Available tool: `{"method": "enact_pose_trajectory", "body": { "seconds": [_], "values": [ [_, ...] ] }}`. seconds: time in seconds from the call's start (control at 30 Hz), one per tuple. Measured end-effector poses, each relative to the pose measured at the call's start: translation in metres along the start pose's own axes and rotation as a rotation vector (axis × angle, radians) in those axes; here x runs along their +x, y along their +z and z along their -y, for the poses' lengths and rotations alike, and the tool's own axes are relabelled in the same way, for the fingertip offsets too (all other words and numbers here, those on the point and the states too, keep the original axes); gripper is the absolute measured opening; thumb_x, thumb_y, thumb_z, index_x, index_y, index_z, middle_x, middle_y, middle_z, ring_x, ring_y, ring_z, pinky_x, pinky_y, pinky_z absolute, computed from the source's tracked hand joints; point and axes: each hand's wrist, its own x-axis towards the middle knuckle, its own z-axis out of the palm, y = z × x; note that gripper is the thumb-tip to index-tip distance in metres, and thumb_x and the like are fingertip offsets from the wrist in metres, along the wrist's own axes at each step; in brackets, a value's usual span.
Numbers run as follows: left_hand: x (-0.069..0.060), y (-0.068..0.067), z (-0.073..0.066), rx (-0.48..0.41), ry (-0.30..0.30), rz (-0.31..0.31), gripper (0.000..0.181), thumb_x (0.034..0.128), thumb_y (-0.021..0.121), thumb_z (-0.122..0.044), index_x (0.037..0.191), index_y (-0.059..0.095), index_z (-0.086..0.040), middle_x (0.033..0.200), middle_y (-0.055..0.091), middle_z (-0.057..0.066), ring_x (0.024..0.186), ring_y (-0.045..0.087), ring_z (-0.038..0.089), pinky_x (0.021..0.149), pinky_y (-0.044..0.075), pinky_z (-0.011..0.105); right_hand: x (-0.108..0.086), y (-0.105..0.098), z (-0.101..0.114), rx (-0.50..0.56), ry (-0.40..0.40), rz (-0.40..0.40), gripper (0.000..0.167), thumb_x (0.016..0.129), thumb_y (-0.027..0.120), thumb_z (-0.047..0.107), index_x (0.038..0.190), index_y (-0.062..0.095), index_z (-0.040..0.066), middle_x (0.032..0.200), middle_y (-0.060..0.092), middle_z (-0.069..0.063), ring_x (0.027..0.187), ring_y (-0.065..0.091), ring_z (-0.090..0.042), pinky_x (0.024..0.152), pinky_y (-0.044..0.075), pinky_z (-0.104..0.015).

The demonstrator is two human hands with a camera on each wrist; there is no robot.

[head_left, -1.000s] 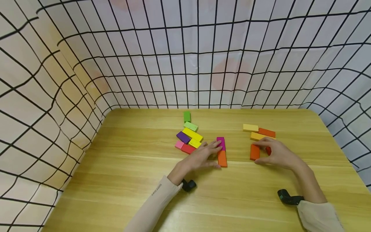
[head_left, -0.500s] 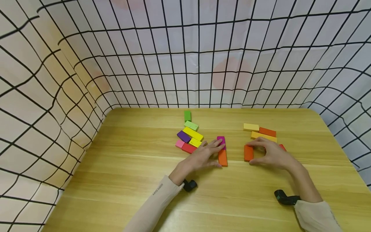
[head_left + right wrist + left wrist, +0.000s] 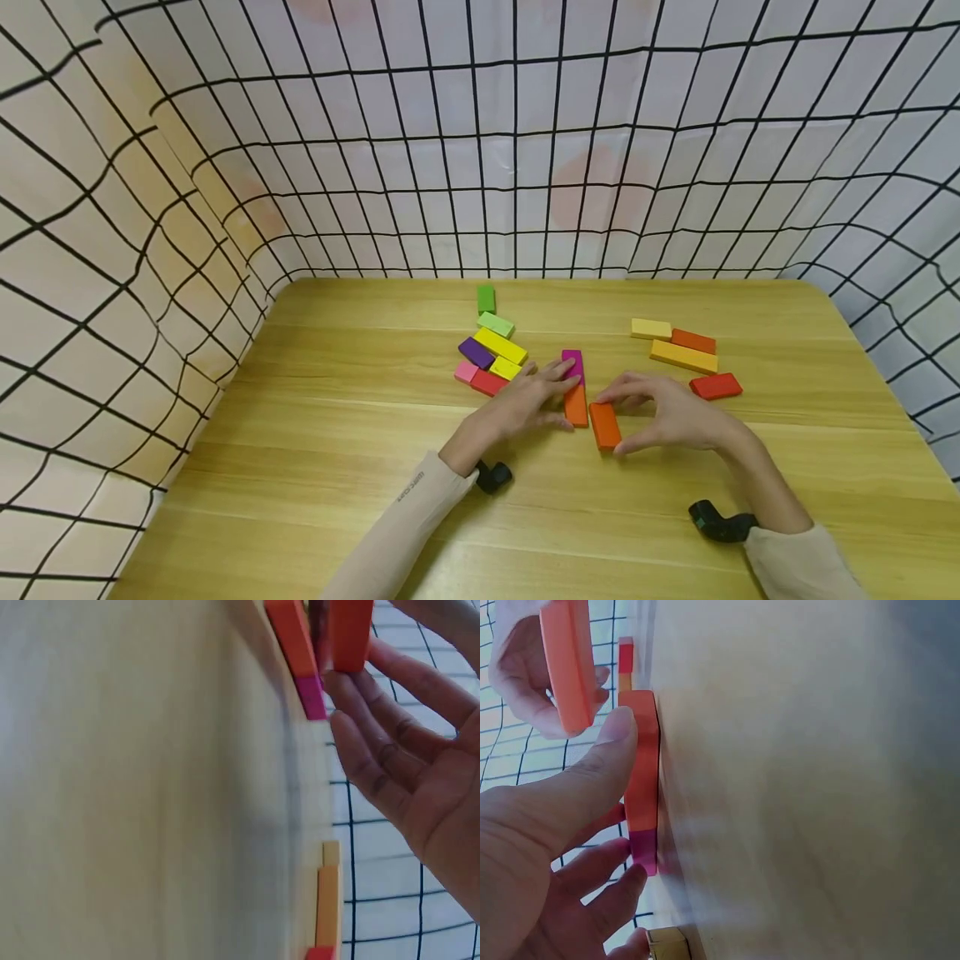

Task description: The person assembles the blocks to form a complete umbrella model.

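Note:
My left hand [image 3: 522, 402] holds the magenta block [image 3: 572, 363] and the orange block [image 3: 576, 407], which lie end to end on the table; in the left wrist view its thumb touches the orange one [image 3: 641, 765] and fingertips touch the magenta one [image 3: 643, 851]. Just to their right, my right hand [image 3: 670, 414] pinches an orange-red block [image 3: 605, 427] by its two ends, slightly tilted and apart from the pair. The right wrist view shows that block [image 3: 351, 634] at the fingertips of my right hand [image 3: 420, 742].
Left of the pair lie green [image 3: 486, 299], light green [image 3: 496, 324], yellow [image 3: 500, 346], purple [image 3: 476, 353], pink [image 3: 466, 372] and red [image 3: 488, 383] blocks. At the right are pale yellow [image 3: 651, 328], orange-red [image 3: 693, 341], yellow-orange [image 3: 683, 356] and red [image 3: 716, 386] blocks. A grid-patterned cloth stands behind.
My right hand has carried the orange-red block left and toward the near edge, close to the pair, turning it slightly. The red block at the right is now uncovered. My left hand has stayed in place.

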Motion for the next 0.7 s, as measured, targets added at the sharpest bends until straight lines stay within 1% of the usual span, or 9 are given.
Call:
{"method": "enact_pose_trajectory", "body": {
  "seconds": [0.17,0.27,0.4,0.47,0.53,0.7],
  "values": [
    [0.005,-0.001,0.001,0.012,-0.009,-0.007,0.075,0.0933,0.072,-0.040,0.156,0.044,-0.010,0.170,0.026,0.009,0.158,0.029,0.025,0.132,0.015,0.050,0.006,0.010,0.003,-0.051,-0.014,0.027,0.060,0.076,0.092,0.042,0.129,0.071,0.023,0.122,0.064,0.001,0.105,0.064,-0.017,0.094,0.058,-0.035],
    [0.006,0.000,0.002,0.012,-0.010,-0.021,0.075,0.0927,0.072,-0.039,0.156,0.044,-0.010,0.170,0.027,0.010,0.157,0.032,0.024,0.132,0.017,0.050,0.009,0.015,0.004,-0.074,-0.010,0.058,0.060,0.075,0.092,0.043,0.128,0.071,0.024,0.117,0.063,0.004,0.101,0.059,-0.015,0.091,0.056,-0.031],
    [0.007,0.000,0.004,0.000,0.000,-0.025,0.076,0.0921,0.072,-0.039,0.156,0.044,-0.009,0.170,0.027,0.010,0.157,0.032,0.024,0.132,0.017,0.051,0.012,0.021,0.006,-0.096,-0.028,0.061,0.063,0.072,0.094,0.044,0.127,0.072,0.021,0.110,0.061,0.005,0.096,0.055,-0.014,0.086,0.052,-0.029],
    [0.006,-0.001,0.006,-0.005,0.007,-0.020,0.077,0.0918,0.073,-0.038,0.156,0.044,-0.008,0.170,0.027,0.011,0.157,0.031,0.024,0.132,0.016,0.051,0.013,0.023,0.008,-0.092,-0.044,0.049,0.063,0.072,0.094,0.043,0.127,0.071,0.019,0.110,0.063,0.004,0.096,0.056,-0.015,0.086,0.052,-0.030],
    [0.006,-0.001,0.007,-0.018,0.012,-0.008,0.078,0.0916,0.074,-0.037,0.157,0.042,-0.007,0.170,0.026,0.011,0.157,0.030,0.024,0.132,0.016,0.051,0.013,0.024,0.009,-0.079,-0.061,0.041,0.064,0.073,0.094,0.042,0.128,0.070,0.017,0.113,0.064,0.003,0.099,0.058,-0.017,0.088,0.055,-0.033],
    [0.004,-0.005,0.009,-0.068,0.011,0.022,0.078,0.0927,0.074,-0.031,0.158,0.039,-0.006,0.172,0.020,0.010,0.158,0.029,0.027,0.132,0.013,0.052,0.013,0.023,0.008,-0.056,-0.071,0.041,0.065,0.073,0.095,0.036,0.128,0.069,0.014,0.116,0.066,0.000,0.105,0.064,-0.019,0.095,0.058,-0.038]
  ]
}}
